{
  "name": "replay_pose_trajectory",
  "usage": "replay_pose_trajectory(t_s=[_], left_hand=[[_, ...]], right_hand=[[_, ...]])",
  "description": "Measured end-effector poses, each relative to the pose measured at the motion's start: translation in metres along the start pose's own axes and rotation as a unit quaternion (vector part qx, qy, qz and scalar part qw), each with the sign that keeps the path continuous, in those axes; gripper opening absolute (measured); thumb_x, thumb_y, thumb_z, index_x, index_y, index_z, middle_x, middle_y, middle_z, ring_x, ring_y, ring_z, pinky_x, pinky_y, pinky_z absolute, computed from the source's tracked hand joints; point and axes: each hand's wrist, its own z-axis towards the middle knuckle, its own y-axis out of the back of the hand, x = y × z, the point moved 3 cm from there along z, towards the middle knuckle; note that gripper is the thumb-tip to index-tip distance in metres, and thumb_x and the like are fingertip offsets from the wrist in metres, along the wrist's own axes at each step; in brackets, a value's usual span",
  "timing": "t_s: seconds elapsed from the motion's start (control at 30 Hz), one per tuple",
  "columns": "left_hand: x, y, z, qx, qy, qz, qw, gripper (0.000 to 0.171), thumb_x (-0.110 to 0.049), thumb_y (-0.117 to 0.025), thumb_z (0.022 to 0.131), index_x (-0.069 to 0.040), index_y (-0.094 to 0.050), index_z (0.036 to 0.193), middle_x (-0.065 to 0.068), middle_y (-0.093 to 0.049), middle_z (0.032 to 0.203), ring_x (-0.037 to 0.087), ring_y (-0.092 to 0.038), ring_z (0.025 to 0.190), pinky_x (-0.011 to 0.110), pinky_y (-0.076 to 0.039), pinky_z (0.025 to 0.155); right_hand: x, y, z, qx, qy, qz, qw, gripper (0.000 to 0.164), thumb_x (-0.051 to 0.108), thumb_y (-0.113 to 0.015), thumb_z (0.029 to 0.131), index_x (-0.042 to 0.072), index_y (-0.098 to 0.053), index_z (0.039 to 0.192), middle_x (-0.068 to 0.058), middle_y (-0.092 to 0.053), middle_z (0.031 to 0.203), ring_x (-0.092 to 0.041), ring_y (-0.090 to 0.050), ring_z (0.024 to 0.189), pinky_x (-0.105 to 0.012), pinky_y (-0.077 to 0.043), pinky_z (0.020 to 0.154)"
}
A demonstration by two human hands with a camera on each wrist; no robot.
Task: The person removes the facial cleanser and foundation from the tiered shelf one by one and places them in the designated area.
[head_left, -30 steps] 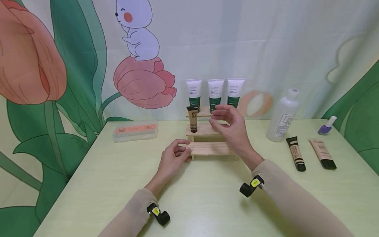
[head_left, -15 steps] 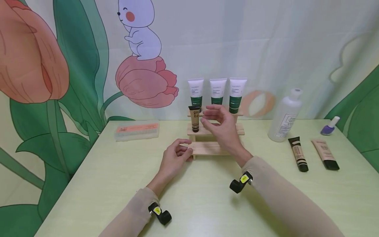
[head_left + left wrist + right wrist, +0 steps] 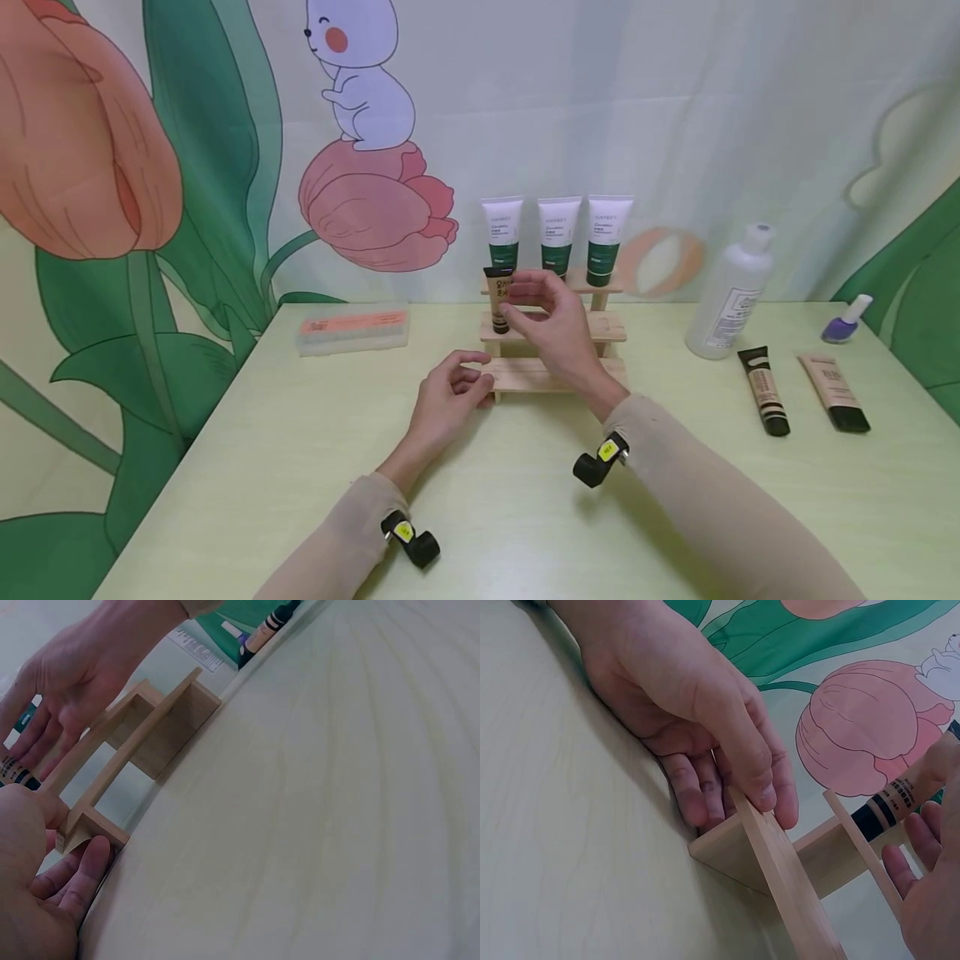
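From my distant seat I have the small tan tube [image 3: 497,293] in the head view: it stands near the left end of the middle tier of the wooden stand [image 3: 525,377]. Its long axis runs nearly vertical, dark cap down on the board, flat black crimped end up, the lettering facing my camera. The right wrist view shows the same tube as a slant, cap toward the tier and crimped end up at the picture's right edge.

The person's right hand [image 3: 558,329] reaches in from the right. Its thumb overlaps the tube's front and its bent fingers lie along the far side, so I see the tube bracketed; whether they press firmly on it, I cannot tell. The left hand [image 3: 444,402] pinches the left end of the stand's lowest tier between thumb and fingers.

Behind the tan tube, on the top tier, I see three white-and-green tubes [image 3: 610,227] in a row, white ends up. Off to the right on the table [image 3: 495,508] stands a white bottle [image 3: 726,304]; nearer me a black-and-tan tube [image 3: 764,392] and a pink tube [image 3: 831,387] lie flat, both pointing roughly front to back.
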Motion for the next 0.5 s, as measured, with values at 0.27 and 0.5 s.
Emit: replay_pose_trajectory(t_s=[0.27, 0.5], left_hand=[[-0.0005, -0.0012, 0.0002, 0.002, 0.000, 0.003, 1.0000, 0.027, -0.015, -0.077, 0.108, -0.016, -0.073, 0.135, 0.010, -0.081, 0.104, 0.025, -0.081, 0.086, 0.035, -0.069, 0.083], [-0.0013, 0.0000, -0.0004, -0.002, 0.004, 0.008, 1.0000, 0.027, -0.015, -0.077, 0.108, -0.016, -0.074, 0.134, 0.010, -0.081, 0.104, 0.023, -0.081, 0.086, 0.034, -0.069, 0.083]], right_hand=[[-0.0005, -0.0037, 0.0008, 0.003, -0.007, -0.014, 1.000, 0.043, 0.008, -0.082, 0.102, 0.007, -0.064, 0.141, -0.012, -0.072, 0.130, -0.027, -0.071, 0.120, -0.046, -0.062, 0.107], [0.0011, -0.0072, 0.0012, 0.009, -0.011, -0.027, 1.000, 0.041, 0.007, -0.082, 0.103, 0.006, -0.064, 0.140, -0.014, -0.072, 0.129, -0.027, -0.072, 0.118, -0.042, -0.063, 0.105]])
